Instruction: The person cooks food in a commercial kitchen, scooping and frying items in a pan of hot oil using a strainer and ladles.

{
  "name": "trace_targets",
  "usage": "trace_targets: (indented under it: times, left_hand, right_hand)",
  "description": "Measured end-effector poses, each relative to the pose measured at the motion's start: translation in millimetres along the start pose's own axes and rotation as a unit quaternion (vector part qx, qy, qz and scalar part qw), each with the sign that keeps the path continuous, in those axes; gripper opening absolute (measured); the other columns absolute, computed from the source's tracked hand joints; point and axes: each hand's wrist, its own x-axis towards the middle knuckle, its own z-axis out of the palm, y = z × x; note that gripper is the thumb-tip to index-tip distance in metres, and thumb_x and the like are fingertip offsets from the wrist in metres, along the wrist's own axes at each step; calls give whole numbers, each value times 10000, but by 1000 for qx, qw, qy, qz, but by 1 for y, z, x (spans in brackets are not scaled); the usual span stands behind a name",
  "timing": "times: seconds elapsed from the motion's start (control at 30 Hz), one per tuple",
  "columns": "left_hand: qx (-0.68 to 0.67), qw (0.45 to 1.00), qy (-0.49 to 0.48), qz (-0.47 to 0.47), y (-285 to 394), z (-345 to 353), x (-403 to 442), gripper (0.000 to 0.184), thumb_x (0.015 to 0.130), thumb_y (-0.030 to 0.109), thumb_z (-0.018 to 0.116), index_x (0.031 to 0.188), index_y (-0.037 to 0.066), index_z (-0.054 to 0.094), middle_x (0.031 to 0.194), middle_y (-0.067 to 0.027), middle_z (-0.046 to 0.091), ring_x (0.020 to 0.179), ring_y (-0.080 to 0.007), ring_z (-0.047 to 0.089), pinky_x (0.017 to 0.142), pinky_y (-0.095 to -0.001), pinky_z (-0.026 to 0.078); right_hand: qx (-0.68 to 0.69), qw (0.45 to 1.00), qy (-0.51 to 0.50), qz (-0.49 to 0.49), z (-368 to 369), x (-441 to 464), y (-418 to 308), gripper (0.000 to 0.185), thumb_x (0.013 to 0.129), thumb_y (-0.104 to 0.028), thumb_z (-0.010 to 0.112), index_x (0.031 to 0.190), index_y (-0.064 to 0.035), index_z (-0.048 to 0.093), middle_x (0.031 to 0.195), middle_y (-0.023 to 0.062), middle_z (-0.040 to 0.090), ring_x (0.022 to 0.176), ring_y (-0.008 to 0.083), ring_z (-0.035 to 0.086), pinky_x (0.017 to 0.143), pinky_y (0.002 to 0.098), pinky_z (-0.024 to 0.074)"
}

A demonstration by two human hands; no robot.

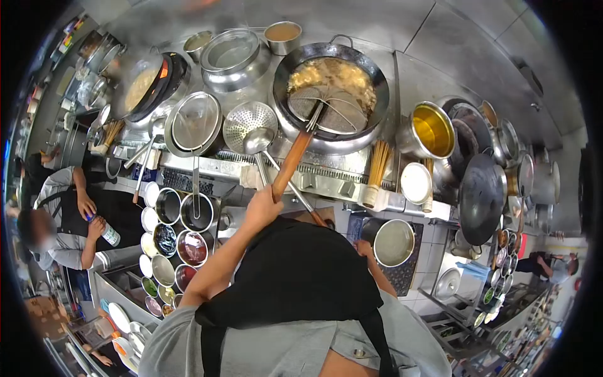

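Head view, left hand: your left hand is closed around the wooden handle of a wire strainer.
Strainer: its mesh head sits inside the large wok, at the near side, with the handle slanting back over the rim toward you.
Wok contents: golden pieces lie in bubbling brown liquid beyond the mesh.
Right hand: your right hand is low by your apron, just beside a metal pot; its fingers are partly hidden, so you cannot tell how far open it is or whether it grips anything.
Left of wok: a perforated skimmer lies with a ladle against it, the ladle's shaft passing under your wooden handle.
Right of wok: a bamboo brush stands near a pot of yellow liquid.
Far left: a co-worker holds a bottle.
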Motion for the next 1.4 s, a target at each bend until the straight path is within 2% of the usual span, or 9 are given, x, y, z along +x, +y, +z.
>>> trace_targets:
  times: [0.2, 0.33, 0.4, 0.5, 0.83, 0.9, 1.13, 1.27, 1.4]
  left_hand:
    - [-82, 996, -32, -11, -15, 3, 21, 245, 693, 160, 651, 841, 5, 532, 719, -209, 613, 737, -390, 640, 674, -474, 492]
    - [-261, 957, -112, -52, 0, -22, 38, 155, 738, 93, 630, 819, 60, 502, 590, -3, 485, 422, -98, 468, 382, -281, 381]
    - [-332, 929, -156, -54, 11, -39, 47, 149, 742, 90, 628, 812, 64, 499, 590, 8, 474, 425, -92, 444, 394, -264, 373]
    - [-365, 912, -181, -45, 7, -47, 64, 112, 752, 97, 603, 794, 63, 505, 588, 19, 474, 452, -92, 456, 431, -255, 383]
    - [-129, 988, -80, 19, -41, -3, 63, 256, 708, 162, 664, 874, 19, 531, 663, -120, 578, 540, -246, 586, 521, -367, 473]
    - [-29, 998, -38, 35, -53, 2, 59, 345, 694, 214, 692, 933, 8, 553, 806, -227, 633, 800, -408, 629, 716, -458, 493]
    - [-24, 999, -37, 3, -78, -9, 42, 414, 727, 293, 716, 984, 4, 566, 856, -237, 649, 842, -418, 634, 752, -463, 495]
    - [-75, 996, -49, -16, -82, -14, 38, 472, 757, 336, 713, 1061, 3, 574, 922, -247, 654, 900, -400, 643, 781, -436, 501]
    - [-100, 993, -53, 10, -94, -7, 39, 492, 763, 319, 709, 1123, 12, 571, 956, -241, 659, 920, -398, 642, 803, -429, 504]
  right_hand:
    - [-115, 992, -13, -59, 9, 20, 29, 246, 769, -236, 635, 915, -38, 623, 794, 141, 676, 719, 301, 668, 572, 444, 526]
    - [-157, 980, 41, -118, 23, 22, 28, 277, 782, -236, 660, 978, -41, 633, 787, 121, 687, 652, 265, 669, 507, 409, 529]
    - [91, 991, 93, -22, 6, 27, -3, 188, 793, -220, 637, 897, -64, 625, 770, 115, 661, 639, 275, 650, 545, 397, 521]
    - [546, 799, 72, 242, -28, 37, -77, 184, 867, -238, 570, 957, -83, 611, 700, 59, 619, 516, 189, 594, 446, 312, 491]
    - [211, 974, -20, -79, -52, 92, -208, 361, 848, -379, 678, 998, -59, 604, 849, 53, 651, 790, 176, 625, 682, 306, 479]
    - [144, 989, 7, -41, -71, 78, -231, 303, 802, -333, 670, 919, -65, 590, 827, 112, 652, 768, 258, 640, 669, 372, 489]
    - [46, 977, 209, 2, -115, -23, -200, 231, 716, -220, 646, 815, -36, 546, 745, 193, 582, 732, 403, 582, 635, 467, 454]
    - [240, 949, 202, 12, -138, -126, -134, 97, 733, -51, 622, 818, -4, 611, 645, 5, 485, 598, 99, 431, 530, 295, 368]
    - [363, 917, 114, 118, -216, -218, -138, 149, 715, 10, 561, 850, -37, 604, 622, -29, 506, 486, 49, 441, 425, 216, 316]
